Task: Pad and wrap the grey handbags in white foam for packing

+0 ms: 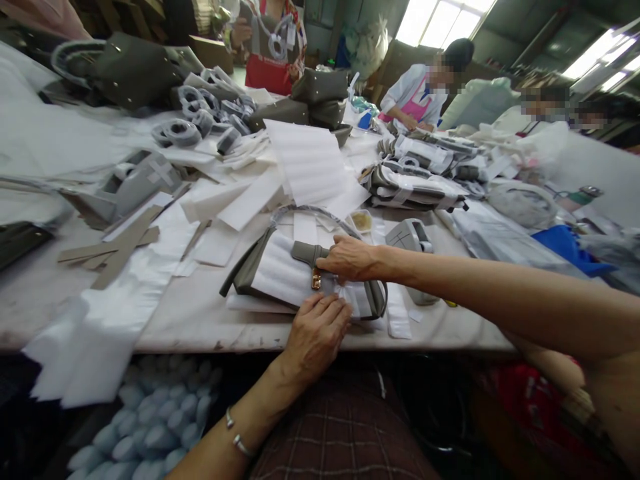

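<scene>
A dark olive handbag [245,275] lies on the table edge before me, with white foam sheet [275,270] over its front. Across the foam runs a strap tab [306,252] with a gold-coloured clasp [316,279]. My right hand [353,259] reaches in from the right, its fingers curled and closed at the tab just above the clasp; the thumb is mostly hidden. At the bag's near edge, my left hand [317,330] rests with fingers laid over the foam, holding nothing visible. The wrapped handle [320,212] arches behind the bag.
Loose white foam sheets [305,160] and grey-brown strips [110,247] cover the table's left and middle. Wrapped bags [413,190] are stacked at the back right. A grey moulded piece [410,237] and a small dish [361,221] stand close by. Other people work across the table.
</scene>
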The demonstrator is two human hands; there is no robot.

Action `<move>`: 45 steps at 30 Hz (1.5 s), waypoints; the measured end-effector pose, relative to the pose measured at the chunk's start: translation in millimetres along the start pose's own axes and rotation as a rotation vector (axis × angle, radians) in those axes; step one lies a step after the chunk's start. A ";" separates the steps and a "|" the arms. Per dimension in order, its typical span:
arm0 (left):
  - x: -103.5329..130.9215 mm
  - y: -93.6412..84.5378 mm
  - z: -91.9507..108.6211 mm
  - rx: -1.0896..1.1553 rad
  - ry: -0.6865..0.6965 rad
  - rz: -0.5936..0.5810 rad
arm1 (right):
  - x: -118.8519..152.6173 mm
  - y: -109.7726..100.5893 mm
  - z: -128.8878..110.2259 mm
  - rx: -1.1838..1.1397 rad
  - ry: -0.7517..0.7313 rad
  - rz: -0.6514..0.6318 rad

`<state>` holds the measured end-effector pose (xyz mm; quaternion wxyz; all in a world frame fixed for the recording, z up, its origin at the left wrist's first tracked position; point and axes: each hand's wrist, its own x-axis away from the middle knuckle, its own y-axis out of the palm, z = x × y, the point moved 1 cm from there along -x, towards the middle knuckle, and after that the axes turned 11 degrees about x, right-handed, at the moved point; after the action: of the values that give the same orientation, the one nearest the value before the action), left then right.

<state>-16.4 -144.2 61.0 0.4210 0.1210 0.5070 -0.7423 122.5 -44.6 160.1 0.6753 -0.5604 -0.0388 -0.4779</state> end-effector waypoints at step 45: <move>-0.3 -0.1 3.4 -0.017 -0.037 -0.022 | -20.8 94.9 77.9 -1.484 0.403 0.066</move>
<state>-15.4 -147.0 62.8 0.4230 0.0980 0.5070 -0.7446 214.3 21.7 108.2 0.1305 -0.7697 0.4323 -0.4513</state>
